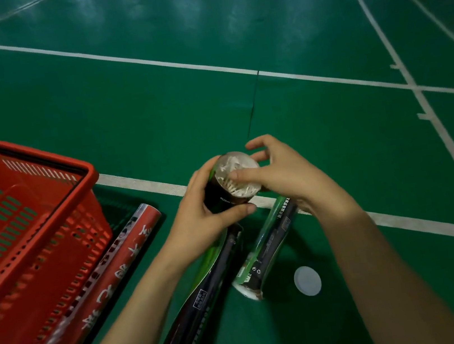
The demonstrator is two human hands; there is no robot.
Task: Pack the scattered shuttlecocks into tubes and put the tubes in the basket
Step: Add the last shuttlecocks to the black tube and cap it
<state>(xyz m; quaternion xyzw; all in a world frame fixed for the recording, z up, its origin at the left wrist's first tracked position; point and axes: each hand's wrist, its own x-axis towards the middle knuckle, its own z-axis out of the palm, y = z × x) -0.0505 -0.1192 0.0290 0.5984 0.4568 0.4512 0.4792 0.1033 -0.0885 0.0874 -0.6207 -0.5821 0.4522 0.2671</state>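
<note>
My left hand [202, 213] grips a black and green tube [202, 293] near its open top, tilted toward me. White shuttlecock feathers [237, 170] fill the tube's mouth. My right hand [282, 175] rests on that mouth, thumb pressing on the feathers, other fingers spread. A second black and green tube [266, 248] lies on the floor under my right wrist. A red tube [105, 290] with white writing lies beside the red basket [85, 175] at the left. A white round cap [307, 280] lies on the floor.
The floor is a green court mat with white lines [144, 63]. The basket looks to hold nothing in the part I see. A dark seam [252, 103] runs across the mat ahead.
</note>
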